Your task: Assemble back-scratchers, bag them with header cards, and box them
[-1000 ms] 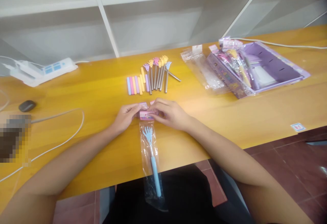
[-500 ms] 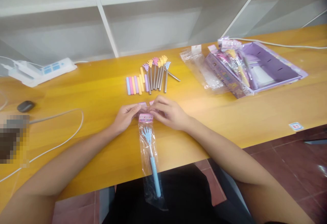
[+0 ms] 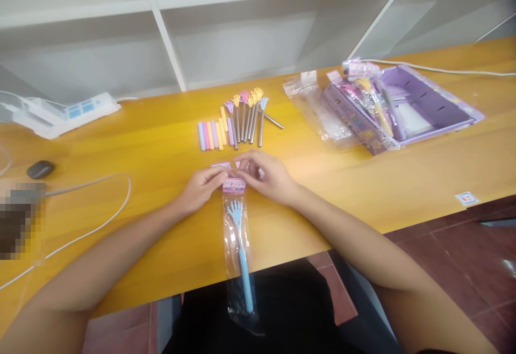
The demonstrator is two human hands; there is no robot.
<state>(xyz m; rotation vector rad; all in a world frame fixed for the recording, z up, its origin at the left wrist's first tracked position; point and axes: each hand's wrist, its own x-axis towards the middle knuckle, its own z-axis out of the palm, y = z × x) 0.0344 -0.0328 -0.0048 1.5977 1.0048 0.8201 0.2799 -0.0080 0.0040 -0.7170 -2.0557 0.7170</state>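
A light-blue back scratcher (image 3: pixel 246 278) with a hand-shaped head lies inside a clear plastic bag (image 3: pixel 229 235). The bag has a pink printed header (image 3: pixel 234 185) and hangs over the table edge against my dark clothing. My left hand (image 3: pixel 203 187) pinches the top of the bag from the left, its thumb at the header's corner. From the right, my right hand (image 3: pixel 270 176) closes thumb and fingers on the same top edge. Small pieces of pink printed card (image 3: pixel 220 165) show behind my fingertips; what they belong to is partly hidden.
Beyond my hands lie several pastel handle tubes (image 3: pixel 212 135) and several metal rods with hand-shaped heads (image 3: pixel 250 120). To the right, clear bags (image 3: pixel 318 109) lie against a purple box (image 3: pixel 443 101) holding packaged scratchers. A power strip (image 3: pixel 80 112), cable and black mouse (image 3: pixel 41 169) are at left.
The bag's header has shifted slightly right and up. My left fingers have moved right along with it, and my right fingers have changed their bend at its top edge.
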